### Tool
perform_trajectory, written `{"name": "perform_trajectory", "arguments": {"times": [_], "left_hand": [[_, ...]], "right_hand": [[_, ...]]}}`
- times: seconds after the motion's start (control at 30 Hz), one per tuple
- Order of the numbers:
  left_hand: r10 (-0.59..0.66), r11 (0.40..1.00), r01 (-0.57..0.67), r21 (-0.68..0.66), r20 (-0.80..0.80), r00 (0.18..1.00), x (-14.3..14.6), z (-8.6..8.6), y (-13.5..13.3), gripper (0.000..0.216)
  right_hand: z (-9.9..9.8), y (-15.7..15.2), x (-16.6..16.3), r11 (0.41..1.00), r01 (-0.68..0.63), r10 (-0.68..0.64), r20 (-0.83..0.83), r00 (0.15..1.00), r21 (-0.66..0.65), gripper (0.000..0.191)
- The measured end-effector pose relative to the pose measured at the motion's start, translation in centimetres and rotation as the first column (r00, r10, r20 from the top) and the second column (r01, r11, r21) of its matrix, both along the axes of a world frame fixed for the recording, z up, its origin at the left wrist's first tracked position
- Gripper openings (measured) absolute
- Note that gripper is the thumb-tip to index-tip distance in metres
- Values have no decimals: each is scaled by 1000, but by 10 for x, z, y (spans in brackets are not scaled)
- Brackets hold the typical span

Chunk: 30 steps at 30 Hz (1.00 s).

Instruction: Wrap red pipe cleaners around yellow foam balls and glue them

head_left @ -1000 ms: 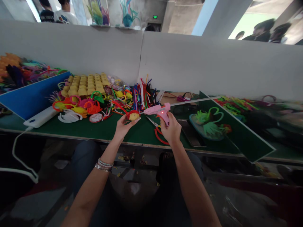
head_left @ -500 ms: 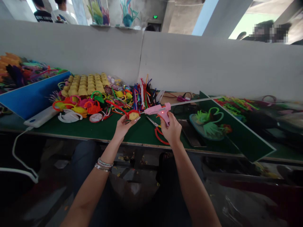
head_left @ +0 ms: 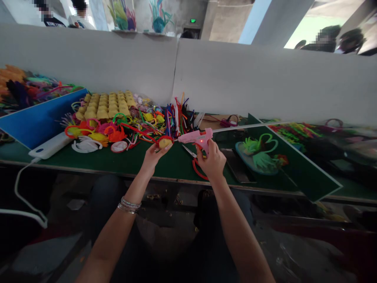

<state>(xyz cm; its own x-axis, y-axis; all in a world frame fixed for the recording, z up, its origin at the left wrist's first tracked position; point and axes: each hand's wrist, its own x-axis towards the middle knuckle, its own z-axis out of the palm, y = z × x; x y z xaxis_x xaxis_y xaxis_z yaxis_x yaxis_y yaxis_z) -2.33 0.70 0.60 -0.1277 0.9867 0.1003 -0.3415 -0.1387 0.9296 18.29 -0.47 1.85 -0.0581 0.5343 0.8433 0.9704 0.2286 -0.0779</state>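
Note:
My left hand (head_left: 153, 156) pinches a small yellow cup-shaped piece (head_left: 164, 143) with a red fuzzy rim and a long red pipe cleaner (head_left: 137, 130) trailing to the left. Wrapped round the grip of a pink glue gun (head_left: 196, 136) is my right hand (head_left: 213, 160); a red light glows on the gun's side. The nozzle points left and sits at the red rim of the piece; whether it touches, I cannot tell. Red-handled scissors (head_left: 198, 169) lie on the table just below the gun, partly hidden by my right hand.
A yellow egg tray (head_left: 106, 105) stands behind colourful pipe-cleaner pieces (head_left: 100, 135) at left, near a white power strip (head_left: 51, 146). Bundled pipe cleaners (head_left: 176, 118) lie at the back. To the right are a dark phone (head_left: 237, 167), a blue tray (head_left: 256, 167) and a green board (head_left: 300, 169).
The glue gun has shifted slightly left, its nozzle closer to the yellow piece. My left hand has turned the piece a little, and the red pipe cleaner reaches further left.

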Motion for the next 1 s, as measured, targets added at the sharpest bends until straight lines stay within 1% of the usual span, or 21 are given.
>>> {"name": "perform_trajectory", "arguments": {"times": [0.1, 0.2, 0.3, 0.4, 0.53, 0.73, 0.87, 1.0], "left_hand": [[-22, 999, 24, -26, 44, 999, 0, 0, 0, 46], [-63, 995, 71, -64, 108, 992, -2, -2, 1, 51], [-84, 990, 98, -102, 134, 987, -4, -5, 1, 52], [-87, 989, 103, -109, 142, 986, -5, -6, 2, 51], [-80, 988, 98, -121, 141, 987, -4, -5, 2, 49], [-108, 988, 121, -98, 127, 986, -3, -2, 0, 52], [-109, 990, 120, -73, 142, 984, -2, -2, -1, 49], [-99, 992, 110, -68, 148, 984, 0, -2, -2, 46]], "right_hand": [[-2, 2, -1, 1000, -19, 20, -61, 998, 7, 47], [-5, 6, 1, 995, -100, 100, -140, 985, 8, 52], [-8, 10, 3, 983, -181, 181, -216, 960, 18, 55], [-9, 12, 5, 976, -216, 209, -267, 941, 3, 55], [-10, 11, 5, 971, -237, 225, -254, 941, -16, 56], [-9, 9, 2, 976, -213, 201, -180, 963, -47, 54], [-8, 8, 1, 980, -199, 193, -158, 968, -23, 50], [-7, 8, 1, 977, -215, 213, -157, 964, 8, 46]]}}
